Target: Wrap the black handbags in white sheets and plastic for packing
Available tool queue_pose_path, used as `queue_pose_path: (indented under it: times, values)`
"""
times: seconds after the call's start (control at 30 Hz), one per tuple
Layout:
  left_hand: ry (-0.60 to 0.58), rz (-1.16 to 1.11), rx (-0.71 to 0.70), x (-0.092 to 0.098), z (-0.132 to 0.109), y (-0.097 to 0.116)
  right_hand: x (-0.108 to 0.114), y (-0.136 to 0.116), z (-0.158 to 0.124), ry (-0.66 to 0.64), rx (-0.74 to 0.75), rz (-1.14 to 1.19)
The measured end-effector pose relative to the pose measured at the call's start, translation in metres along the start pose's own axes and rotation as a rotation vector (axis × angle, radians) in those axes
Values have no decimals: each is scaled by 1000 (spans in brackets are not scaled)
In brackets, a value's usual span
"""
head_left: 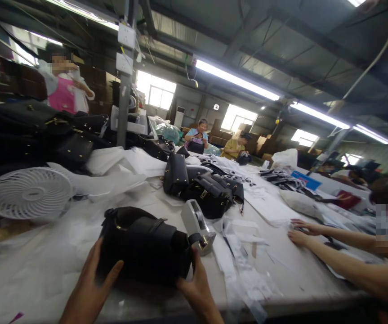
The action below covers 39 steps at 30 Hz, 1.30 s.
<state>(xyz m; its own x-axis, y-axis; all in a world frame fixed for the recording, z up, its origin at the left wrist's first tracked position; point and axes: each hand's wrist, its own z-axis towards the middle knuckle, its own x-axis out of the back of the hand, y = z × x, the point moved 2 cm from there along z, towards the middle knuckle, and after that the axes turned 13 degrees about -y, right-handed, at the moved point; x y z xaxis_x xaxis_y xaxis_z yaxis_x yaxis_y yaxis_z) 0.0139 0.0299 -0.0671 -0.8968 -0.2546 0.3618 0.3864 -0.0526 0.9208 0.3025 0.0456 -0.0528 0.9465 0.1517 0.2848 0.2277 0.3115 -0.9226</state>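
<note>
A black handbag (140, 247) with gold-coloured metal fittings is held between my two hands just over the near part of the white table. My left hand (95, 274) grips its left end, thumb across the side facing me. Around the lower right end my right hand (195, 281) is closed, close to a short strap with a buckle. Right behind the bag stands a grey-white tape dispenser (194, 213). The bag's underside and most of my fingertips behind it are hidden.
A white fan (30, 193) lies at left beside crumpled white sheets (126, 162). More black bags (209, 191) are heaped past the dispenser. Clear plastic strips (241, 274) lie at right, near a co-worker's hands (301, 231). A grey post (123, 99) rises behind.
</note>
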Motion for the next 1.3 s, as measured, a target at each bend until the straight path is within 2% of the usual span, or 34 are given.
queue_pose_path:
  times: [0.1,0.17,0.2,0.27,0.37,0.4,0.43,0.5,0.57,0.63,0.67,0.73,0.8,0.93,1.0,1.07,1.13,1.3]
  values:
    - [27,-44,20,-9,-2,5,-5,-9,-10,-29,74,23]
    - [-35,-181,32,-10,10,20,-18,-20,-18,-27,139,-20]
    - [-90,-259,18,-10,20,32,-29,-26,-21,1,165,-63]
    - [-274,-420,-52,-13,42,62,-56,-34,-26,115,179,-165]
    - [-494,-508,-115,-17,71,103,-101,-39,-28,374,163,-225]
    - [-541,-512,-126,-16,76,111,-113,-38,-27,399,185,-225]
    - [-575,-511,-128,-13,77,115,-122,-38,-26,372,224,-227]
    - [-566,-437,-111,-1,72,110,-129,-36,-24,207,343,-238]
    - [-472,-287,-72,13,57,93,-117,-35,-22,53,452,-235]
    - [-396,-183,-23,22,37,74,-88,-35,-15,22,459,-203]
    - [-332,-106,-15,24,27,67,-70,-34,-8,27,392,-186]
    - [-245,24,-21,22,12,59,-35,-32,12,138,306,-208]
    - [-215,112,-22,17,8,58,-10,-27,38,206,284,-297]
    - [-286,159,-102,14,28,63,14,-11,94,141,216,-442]
    - [-331,133,-136,22,41,66,21,-5,116,116,194,-459]
    - [-389,85,-82,34,53,68,28,-5,129,82,182,-458]
    - [-448,63,-42,48,64,68,34,-8,134,27,170,-451]
    - [-486,157,-170,79,102,65,34,-36,119,-42,153,-444]
